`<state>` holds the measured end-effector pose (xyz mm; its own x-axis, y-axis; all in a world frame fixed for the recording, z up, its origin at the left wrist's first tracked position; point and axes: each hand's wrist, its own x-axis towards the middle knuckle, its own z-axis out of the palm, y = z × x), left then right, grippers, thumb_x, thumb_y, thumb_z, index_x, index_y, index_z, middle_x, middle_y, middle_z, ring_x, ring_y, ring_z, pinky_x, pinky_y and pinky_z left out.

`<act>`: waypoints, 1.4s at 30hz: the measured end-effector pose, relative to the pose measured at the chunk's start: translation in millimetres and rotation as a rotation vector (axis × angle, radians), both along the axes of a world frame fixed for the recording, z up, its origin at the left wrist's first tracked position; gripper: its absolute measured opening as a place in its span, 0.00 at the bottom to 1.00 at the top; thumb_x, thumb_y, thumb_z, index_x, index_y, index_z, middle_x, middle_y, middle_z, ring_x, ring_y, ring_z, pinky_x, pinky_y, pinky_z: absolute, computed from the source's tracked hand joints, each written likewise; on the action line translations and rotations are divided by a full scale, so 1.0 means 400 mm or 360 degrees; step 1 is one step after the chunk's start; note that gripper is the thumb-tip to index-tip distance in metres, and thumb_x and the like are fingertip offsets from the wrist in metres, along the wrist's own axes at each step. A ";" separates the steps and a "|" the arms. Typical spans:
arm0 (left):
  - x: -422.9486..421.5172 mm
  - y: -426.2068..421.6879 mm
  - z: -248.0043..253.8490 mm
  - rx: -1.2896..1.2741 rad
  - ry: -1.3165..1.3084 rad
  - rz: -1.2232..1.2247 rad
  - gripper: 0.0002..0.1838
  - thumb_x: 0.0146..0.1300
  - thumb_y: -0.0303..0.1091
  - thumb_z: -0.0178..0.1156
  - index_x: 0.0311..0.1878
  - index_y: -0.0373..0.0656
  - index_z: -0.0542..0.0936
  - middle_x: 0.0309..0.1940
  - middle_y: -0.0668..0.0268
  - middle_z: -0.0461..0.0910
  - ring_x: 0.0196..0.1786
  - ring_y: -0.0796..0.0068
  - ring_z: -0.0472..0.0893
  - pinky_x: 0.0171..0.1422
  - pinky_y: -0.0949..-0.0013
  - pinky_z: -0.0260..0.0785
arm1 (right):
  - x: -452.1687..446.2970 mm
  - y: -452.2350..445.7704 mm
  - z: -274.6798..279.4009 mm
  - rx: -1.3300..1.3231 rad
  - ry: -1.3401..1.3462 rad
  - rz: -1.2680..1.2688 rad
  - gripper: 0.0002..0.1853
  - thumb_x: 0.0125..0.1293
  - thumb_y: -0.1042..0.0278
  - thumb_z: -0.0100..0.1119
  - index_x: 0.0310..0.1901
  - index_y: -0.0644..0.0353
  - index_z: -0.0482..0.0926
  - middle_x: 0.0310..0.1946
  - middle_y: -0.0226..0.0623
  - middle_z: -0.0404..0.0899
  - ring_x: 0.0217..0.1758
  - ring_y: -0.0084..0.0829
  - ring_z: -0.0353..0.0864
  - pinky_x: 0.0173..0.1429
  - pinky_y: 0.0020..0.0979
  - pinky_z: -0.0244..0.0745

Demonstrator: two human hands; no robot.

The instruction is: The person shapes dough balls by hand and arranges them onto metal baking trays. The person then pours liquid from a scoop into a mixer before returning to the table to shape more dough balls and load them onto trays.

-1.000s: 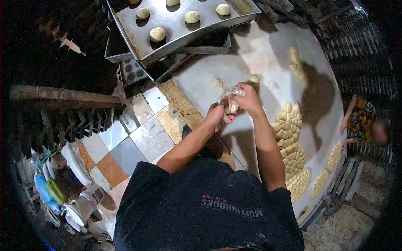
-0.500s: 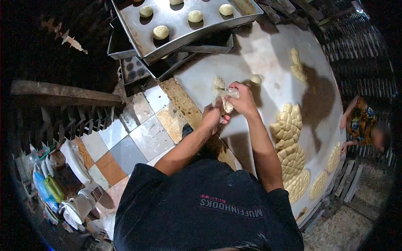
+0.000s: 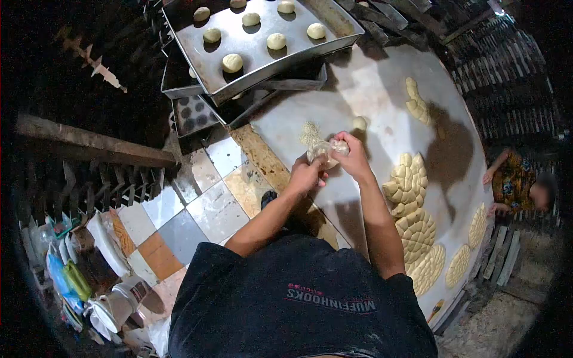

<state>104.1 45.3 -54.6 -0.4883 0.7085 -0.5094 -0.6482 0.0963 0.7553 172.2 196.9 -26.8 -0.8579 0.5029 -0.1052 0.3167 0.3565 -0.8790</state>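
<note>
Clear, thin plastic bag (image 3: 322,150), crumpled, held above pale table (image 3: 382,89)

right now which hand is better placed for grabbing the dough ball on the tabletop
Probably the right hand: it's nearer the dough ball, with the left hand farther back; both hold clear plastic.

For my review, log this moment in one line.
left hand: holding crumpled clear plastic | right hand: same plastic | near: round pale dough ball, pale granular pile

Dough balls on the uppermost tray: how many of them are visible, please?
8 dough balls on the tray: three in the nearest row, three in the middle row, two farther back. The picture cuts off the far end, so more may be hidden.
</note>
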 end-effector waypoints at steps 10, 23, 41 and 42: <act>0.038 -0.028 0.064 0.0131 0.1524 -0.0081 0.23 0.53 0.27 0.64 0.54 0.40 0.75 0.46 0.50 0.77 0.48 0.50 0.79 0.52 0.60 0.73 | 0.167 -0.047 -0.015 -0.0080 0.0598 -0.0260 0.16 0.49 0.90 0.64 0.35 0.62 0.71 0.55 0.41 0.72 0.61 0.32 0.72 0.62 0.33 0.75; 0.411 0.363 0.269 0.0611 0.1306 -0.0858 0.27 0.57 0.33 0.67 0.59 0.37 0.72 0.53 0.53 0.72 0.52 0.57 0.78 0.49 0.60 0.77 | 0.687 0.187 0.162 0.0325 0.0904 -0.1094 0.10 0.54 0.87 0.59 0.32 0.62 0.69 0.41 0.40 0.80 0.50 0.29 0.79 0.56 0.30 0.74; 0.514 0.025 -0.119 -0.0629 0.2667 -0.0842 0.19 0.50 0.39 0.66 0.44 0.43 0.77 0.35 0.59 0.71 0.43 0.54 0.69 0.49 0.53 0.63 | 1.322 1.399 -0.310 0.1260 0.0398 -0.2113 0.19 0.60 0.70 0.66 0.50 0.62 0.71 0.46 0.35 0.71 0.47 0.32 0.70 0.55 0.34 0.68; 0.525 0.036 -0.073 -0.0565 0.2608 -0.0875 0.16 0.51 0.37 0.63 0.43 0.45 0.77 0.37 0.60 0.72 0.44 0.54 0.70 0.50 0.54 0.63 | 1.323 1.389 -0.316 0.1251 0.0292 -0.2155 0.21 0.59 0.70 0.67 0.51 0.62 0.70 0.47 0.36 0.70 0.49 0.33 0.69 0.56 0.36 0.67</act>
